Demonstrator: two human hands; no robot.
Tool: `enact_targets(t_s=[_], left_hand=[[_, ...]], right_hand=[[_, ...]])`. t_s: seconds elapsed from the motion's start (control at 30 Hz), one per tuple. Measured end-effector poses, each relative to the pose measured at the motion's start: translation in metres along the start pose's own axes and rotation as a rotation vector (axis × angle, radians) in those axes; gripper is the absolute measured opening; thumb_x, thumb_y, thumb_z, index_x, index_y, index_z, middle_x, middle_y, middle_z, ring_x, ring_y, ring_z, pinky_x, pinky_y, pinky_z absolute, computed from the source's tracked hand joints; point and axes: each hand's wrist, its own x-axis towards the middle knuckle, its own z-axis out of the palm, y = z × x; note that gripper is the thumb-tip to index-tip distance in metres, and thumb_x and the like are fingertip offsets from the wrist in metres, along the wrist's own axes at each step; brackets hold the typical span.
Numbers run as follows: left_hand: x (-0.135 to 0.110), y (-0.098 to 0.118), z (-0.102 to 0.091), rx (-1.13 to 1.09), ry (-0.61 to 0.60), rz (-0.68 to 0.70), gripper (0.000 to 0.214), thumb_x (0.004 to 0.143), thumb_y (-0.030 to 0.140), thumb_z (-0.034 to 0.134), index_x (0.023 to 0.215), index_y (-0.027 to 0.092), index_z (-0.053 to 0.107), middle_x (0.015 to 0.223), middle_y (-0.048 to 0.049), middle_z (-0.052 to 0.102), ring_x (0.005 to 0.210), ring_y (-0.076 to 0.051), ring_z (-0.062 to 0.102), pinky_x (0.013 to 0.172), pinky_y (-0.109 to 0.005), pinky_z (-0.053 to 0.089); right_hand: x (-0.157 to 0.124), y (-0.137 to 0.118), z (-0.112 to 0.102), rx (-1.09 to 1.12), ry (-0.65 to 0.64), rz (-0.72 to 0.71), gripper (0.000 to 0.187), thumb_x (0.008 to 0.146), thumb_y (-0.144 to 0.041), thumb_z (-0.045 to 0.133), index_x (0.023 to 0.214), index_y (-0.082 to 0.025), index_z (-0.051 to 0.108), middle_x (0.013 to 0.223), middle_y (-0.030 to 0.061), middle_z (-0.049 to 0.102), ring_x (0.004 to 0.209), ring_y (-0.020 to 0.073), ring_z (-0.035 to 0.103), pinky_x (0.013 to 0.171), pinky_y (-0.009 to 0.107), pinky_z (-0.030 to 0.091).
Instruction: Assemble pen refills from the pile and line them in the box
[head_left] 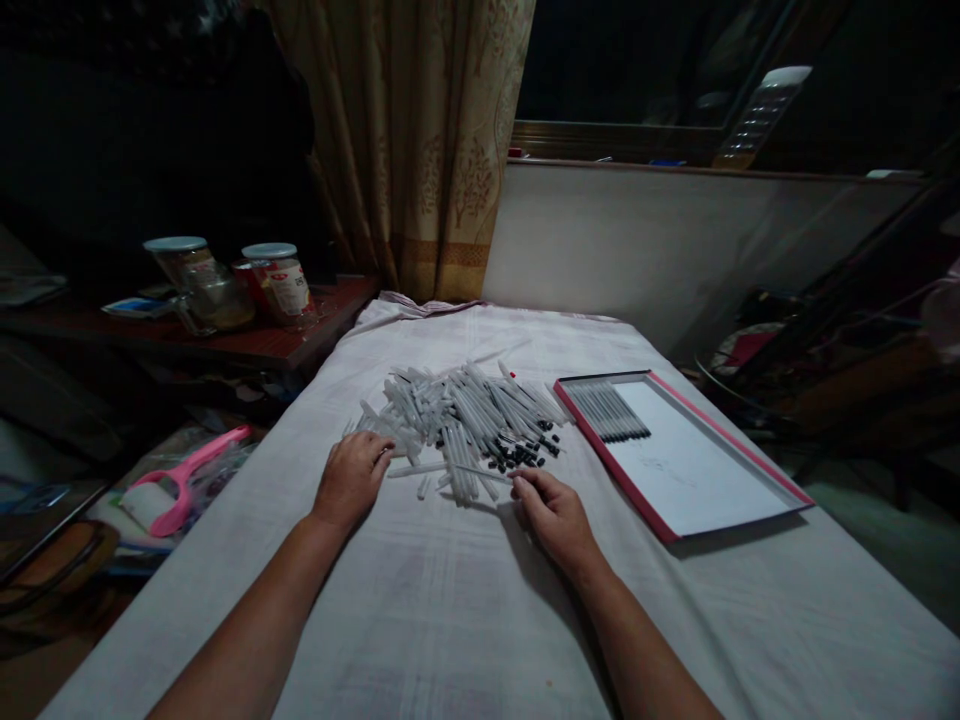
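A heap of translucent pen barrels [480, 405] lies on the cloth in front of me. Small black pen plugs [521, 455] are scattered at its right front edge. My right hand [553, 512] pinches a thin pen refill [484, 472] by one end; it points left over several barrels at the front of the heap. At the heap's left edge rests my left hand [349, 480], fingers curled and pressed together. Something small and dark shows at its fingertips, too small to name. To the right, a shallow pink-edged box [720, 480] holds a neat row of pens [607, 410] with black ends.
A white checked cloth [420, 620] covers the surface. At left stands a dark red table [315, 345] with lidded jars [281, 285] and a glass jug [217, 300]. Below it lies a pink-handled item [180, 490]. A curtain [427, 150] and wall [592, 240] are behind.
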Motion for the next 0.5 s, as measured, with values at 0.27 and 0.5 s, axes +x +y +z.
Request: enact_targets(t_s=[0.27,0.5], left_hand=[[0.006,0.004,0.001,0.016,-0.201,-0.113,0.017,0.084,0.032,0.06,0.093,0.02,0.069,0.096,-0.0093,0.068,0.095,-0.029,0.062,0.083,-0.04,0.048],[0.003,0.012,-0.007,-0.439,-0.08,-0.362,0.02,0.082,0.034,0.057,0.095,0.021,0.065,0.089,-0.0048,0.071,0.081,-0.022,0.065,0.077,-0.035,0.049]], right_hand=[[0.004,0.0,0.0,0.104,0.051,0.083,0.034,0.072,-0.043,0.066,0.091,-0.018,0.079,0.087,0.0087,0.075,0.075,0.0213,0.066,0.063,0.029,0.05],[0.0,-0.01,0.005,0.256,0.015,0.291,0.041,0.066,-0.049,0.07,0.089,-0.015,0.077,0.065,0.0035,0.068,0.045,0.0111,0.048,0.04,0.022,0.033]])
